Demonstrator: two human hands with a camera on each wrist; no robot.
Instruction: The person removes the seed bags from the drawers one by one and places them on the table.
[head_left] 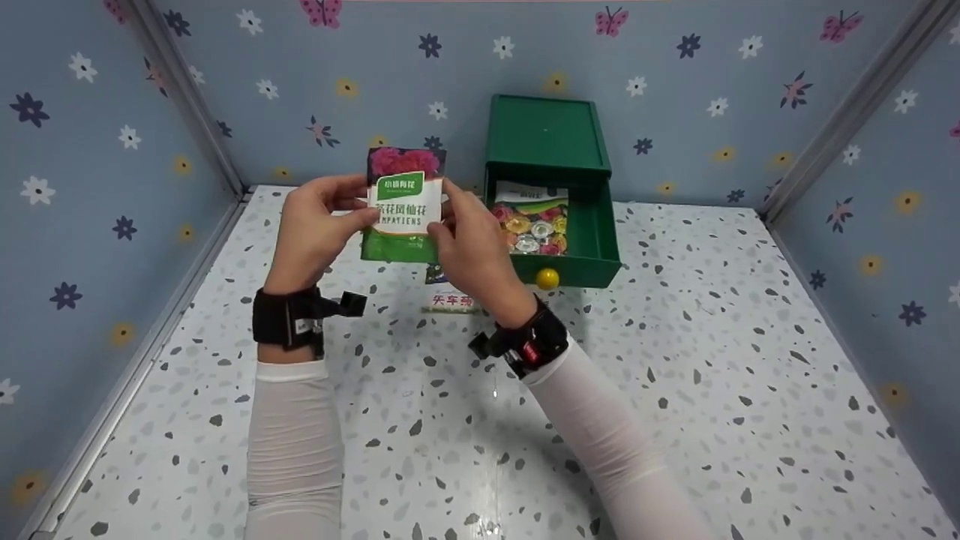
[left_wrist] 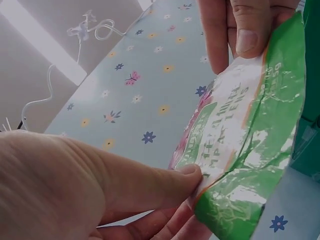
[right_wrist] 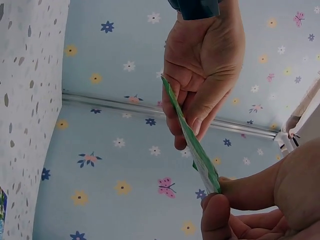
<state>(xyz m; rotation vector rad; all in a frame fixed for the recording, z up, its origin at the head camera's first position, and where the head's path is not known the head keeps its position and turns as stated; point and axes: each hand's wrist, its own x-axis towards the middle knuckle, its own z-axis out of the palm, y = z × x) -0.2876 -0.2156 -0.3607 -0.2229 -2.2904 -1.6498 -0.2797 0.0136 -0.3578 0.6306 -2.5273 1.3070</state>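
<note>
A seed packet (head_left: 403,241) with pink flowers on top, a white label reading IMPATIENS and a green lower band is held up between both hands. My left hand (head_left: 309,229) pinches its left edge, thumb on the front. At the opposite edge my right hand (head_left: 477,244) pinches it too, thumb in front and fingers behind. From the right wrist view the packet (right_wrist: 192,137) shows nearly edge-on and looks thin. Below the right hand, a second packet (head_left: 450,301) with red lettering lies on the table, partly hidden.
Behind the right hand stands a green box (head_left: 606,225) with its lid (head_left: 547,135) raised and a yellow knob (head_left: 547,279) in front. Inside lies a packet picturing roses (head_left: 532,225). Flower-patterned walls (head_left: 495,75) enclose the speckled table (head_left: 675,360) at the back and sides.
</note>
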